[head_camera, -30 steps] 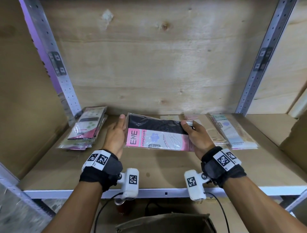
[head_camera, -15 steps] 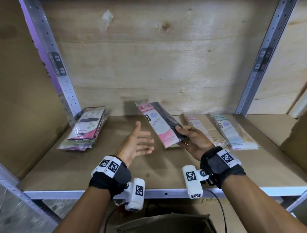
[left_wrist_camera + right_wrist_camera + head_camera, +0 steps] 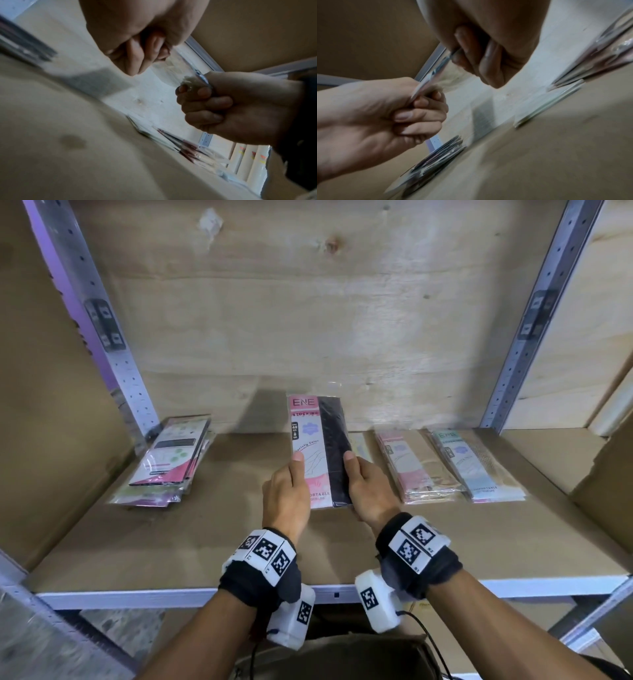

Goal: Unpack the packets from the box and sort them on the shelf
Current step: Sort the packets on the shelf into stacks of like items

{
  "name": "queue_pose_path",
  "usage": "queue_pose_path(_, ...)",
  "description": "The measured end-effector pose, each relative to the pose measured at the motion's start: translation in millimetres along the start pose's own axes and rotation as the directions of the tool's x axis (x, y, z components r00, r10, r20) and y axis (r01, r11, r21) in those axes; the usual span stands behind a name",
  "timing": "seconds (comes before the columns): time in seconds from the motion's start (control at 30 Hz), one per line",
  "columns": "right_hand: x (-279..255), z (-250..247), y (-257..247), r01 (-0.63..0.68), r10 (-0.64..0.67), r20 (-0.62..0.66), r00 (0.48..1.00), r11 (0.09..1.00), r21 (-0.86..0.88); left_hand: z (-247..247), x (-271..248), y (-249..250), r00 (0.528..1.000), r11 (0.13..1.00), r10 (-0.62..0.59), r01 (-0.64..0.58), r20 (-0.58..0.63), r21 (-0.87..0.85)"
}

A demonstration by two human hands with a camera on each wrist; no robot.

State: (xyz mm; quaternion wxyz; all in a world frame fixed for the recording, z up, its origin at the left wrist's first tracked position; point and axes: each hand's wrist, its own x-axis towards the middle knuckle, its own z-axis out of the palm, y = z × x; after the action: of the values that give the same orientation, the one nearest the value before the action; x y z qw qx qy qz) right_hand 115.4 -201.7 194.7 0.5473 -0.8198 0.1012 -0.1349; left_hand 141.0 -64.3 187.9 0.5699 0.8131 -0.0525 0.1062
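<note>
The left hand (image 3: 287, 497) and right hand (image 3: 367, 491) each pinched a long edge of the flat pink-and-black plastic stocking packet (image 3: 320, 450). To place it well, it probably needed lowering flat onto the brown shelf board (image 3: 191, 542), parallel to the beige packets (image 3: 411, 470).

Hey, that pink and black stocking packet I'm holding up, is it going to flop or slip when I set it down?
The stocking packet stays straight though the left hand and right hand grip only its lower end, so probably fairly stiff. Its glossy wrapper likely slides easily. It looks thin, so probably light.
</note>
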Motion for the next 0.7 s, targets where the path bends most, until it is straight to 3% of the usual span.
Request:
queue_pose_path(0.1, 1, 2, -3, 0.065, -0.065, -0.01, 0.998, 0.996, 0.058, 6, 3, -4, 0.997, 0.967, -0.071, 0.068, -0.001, -0.247)
queue_pose_path(0.17, 1, 1, -4, 0.115, -0.113, -0.045, 0.993, 0.992, 0.056, 7, 4, -5, 0.995, 0.942, -0.09, 0.099, 0.041, -0.319)
queue_pose_path(0.3, -1, -6, -4, 0.171, -0.172, -0.057, 0.983, 0.985, -0.032, -11, 17, -3, 0.988, 0.992, -0.093, 0.102, 0.124, -0.068)
queue_pose_path(0.43, -4, -5, -6, 0.187, -0.183, 0.05, 0.982, 0.979, -0.084, -22, 17, 5, 0.997, 0.994, -0.069, 0.067, 0.028, 0.083)
queue_pose_path(0.5, -5, 1, -6, 0.108, -0.104, 0.061, 0.993, 0.992, -0.066, -18, 8, 8, 1.0, 0.982, -0.018, 0.018, -0.004, 0.189)
queue_pose_path(0.6, -9, 9, -4, 0.003, -0.004, -0.014, 1.0, 0.999, -0.051, -7, -4, 11, 0.998, 0.951, 0.026, -0.01, -0.049, 0.309)
queue_pose_path(0.7, -10, 14, -3, 0.063, -0.079, -0.135, 0.988, 0.991, -0.12, 2, -6, 14, 0.995, 0.979, 0.051, -0.034, -0.083, 0.202)
